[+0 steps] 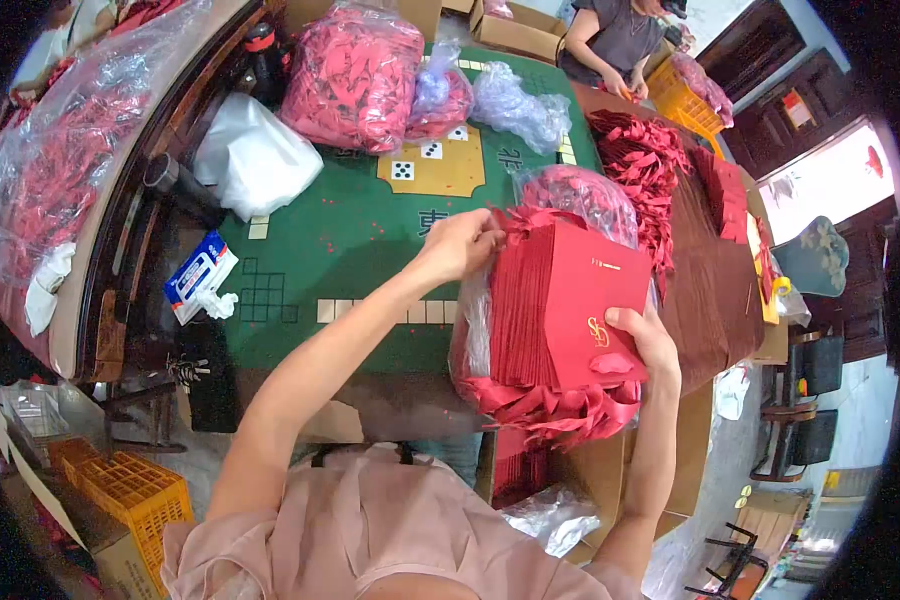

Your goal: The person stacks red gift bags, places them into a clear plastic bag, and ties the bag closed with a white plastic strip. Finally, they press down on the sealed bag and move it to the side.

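A thick stack of flat red paper bags or folders with gold lettering is tilted up in front of me. My right hand grips its right edge, thumb lying on the front face. Close to the thumb is a small pink patch. At the stack's upper left corner, my left hand has its fingers curled in a pinch beside red ribbon ends; what lies between them is hidden. Loose red ribbons bunch under the stack, with clear plastic along its left side.
Bags of red ribbon pieces and a white plastic bag stand on the green table. A tissue pack lies at left. Open cardboard boxes sit below. Across the table a person handles something small.
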{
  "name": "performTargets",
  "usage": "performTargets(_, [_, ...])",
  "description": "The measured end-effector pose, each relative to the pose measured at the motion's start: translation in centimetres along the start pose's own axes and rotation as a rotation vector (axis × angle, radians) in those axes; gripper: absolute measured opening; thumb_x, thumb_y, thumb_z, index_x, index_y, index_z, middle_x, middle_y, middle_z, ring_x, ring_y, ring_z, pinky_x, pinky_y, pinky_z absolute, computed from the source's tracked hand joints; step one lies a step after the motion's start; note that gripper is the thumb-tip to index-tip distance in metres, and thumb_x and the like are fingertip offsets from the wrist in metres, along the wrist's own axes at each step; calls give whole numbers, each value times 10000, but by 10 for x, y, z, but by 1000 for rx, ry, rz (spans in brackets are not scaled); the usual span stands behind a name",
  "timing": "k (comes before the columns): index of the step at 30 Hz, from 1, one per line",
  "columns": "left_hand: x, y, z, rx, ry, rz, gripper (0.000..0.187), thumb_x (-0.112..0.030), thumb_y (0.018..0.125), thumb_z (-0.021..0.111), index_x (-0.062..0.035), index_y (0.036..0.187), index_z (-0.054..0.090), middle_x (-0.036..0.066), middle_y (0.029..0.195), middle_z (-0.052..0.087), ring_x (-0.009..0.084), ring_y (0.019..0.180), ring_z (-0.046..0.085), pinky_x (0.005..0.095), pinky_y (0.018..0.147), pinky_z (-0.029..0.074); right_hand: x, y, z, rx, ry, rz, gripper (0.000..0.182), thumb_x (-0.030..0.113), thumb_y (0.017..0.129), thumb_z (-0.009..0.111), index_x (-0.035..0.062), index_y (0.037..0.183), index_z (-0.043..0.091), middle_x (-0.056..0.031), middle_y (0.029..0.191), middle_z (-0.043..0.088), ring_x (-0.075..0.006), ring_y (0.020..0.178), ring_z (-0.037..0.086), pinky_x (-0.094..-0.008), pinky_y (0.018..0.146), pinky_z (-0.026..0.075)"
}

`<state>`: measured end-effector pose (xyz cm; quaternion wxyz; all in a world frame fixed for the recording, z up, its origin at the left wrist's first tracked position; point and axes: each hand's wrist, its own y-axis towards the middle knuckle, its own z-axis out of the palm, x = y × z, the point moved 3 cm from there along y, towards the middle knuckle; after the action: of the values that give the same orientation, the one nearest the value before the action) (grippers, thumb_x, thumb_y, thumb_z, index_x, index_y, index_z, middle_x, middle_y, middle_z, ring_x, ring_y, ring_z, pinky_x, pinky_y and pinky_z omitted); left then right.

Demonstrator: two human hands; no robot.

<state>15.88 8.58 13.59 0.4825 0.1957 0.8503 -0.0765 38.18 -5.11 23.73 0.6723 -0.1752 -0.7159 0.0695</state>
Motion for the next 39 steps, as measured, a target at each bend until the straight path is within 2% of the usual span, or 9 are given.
performTargets(2, [16,11,11,-40,40,-21,248,-323,917,584,-78,926,623,100,774,664,268,727,635,391,647,471,1,0,1,1,8,-8,718,134,722,719,11,1360,414,-118,1214,574,-213,1071,575,-337,928,465])
performTargets(11, [19,19,8,370,-451,-337,263,-284,922,555,-52,998,650,-16,878,611,115,823,514,287,747,417,-14,3,-13,-1,44,18,735,134,709,727,27,1368,420,-113,1219,574,-214,1078,572,-340,928,464])
performTargets(14, [15,20,-2,521,-521,-185,252,-273,879,597,-46,974,650,-14,913,624,96,848,525,281,753,414,-10,0,-7,-20,68,18,734,134,707,728,28,1365,422,-109,1210,577,-212,1070,575,-338,927,464])
performTargets(20, [8,31,12,399,-377,30,227,-192,840,601,-33,1000,627,7,854,631,120,778,537,316,693,448,-9,1,-7,17,70,42,740,135,697,734,29,1363,429,-99,1199,579,-204,1077,567,-330,928,458])
performTargets(22, [2,29,9,235,-112,36,273,-235,798,618,-45,993,640,115,889,688,247,854,655,384,776,488,-12,2,-10,12,54,32,745,136,697,733,30,1367,425,-99,1202,577,-204,1083,563,-330,935,453])
performTargets(27, [17,34,21,48,134,57,321,-315,839,615,-89,1066,627,188,1060,655,337,1011,621,420,828,482,-9,4,-8,12,21,39,757,146,702,729,32,1379,411,-102,1218,566,-206,1095,552,-331,957,438])
performTargets(30, [28,38,24,43,27,-22,316,-309,869,590,-60,1060,629,147,1012,677,265,960,639,393,815,484,-11,11,-8,30,-42,-5,763,155,706,727,32,1385,401,-100,1231,555,-204,1105,543,-329,965,430])
performTargets(33, [0,29,15,367,-495,-248,250,-180,896,563,-3,1057,633,16,983,638,94,924,528,288,811,439,-13,10,-9,69,10,27,770,160,708,729,28,1389,396,-100,1244,546,-201,1121,531,-322,979,416])
performTargets(39, [15,55,28,642,-489,4,300,28,810,536,-51,1084,627,13,1008,651,96,913,566,268,764,447,-4,-4,-4,59,-6,25,768,122,711,724,12,1393,387,-111,1246,547,-208,1143,524,-331,998,407])
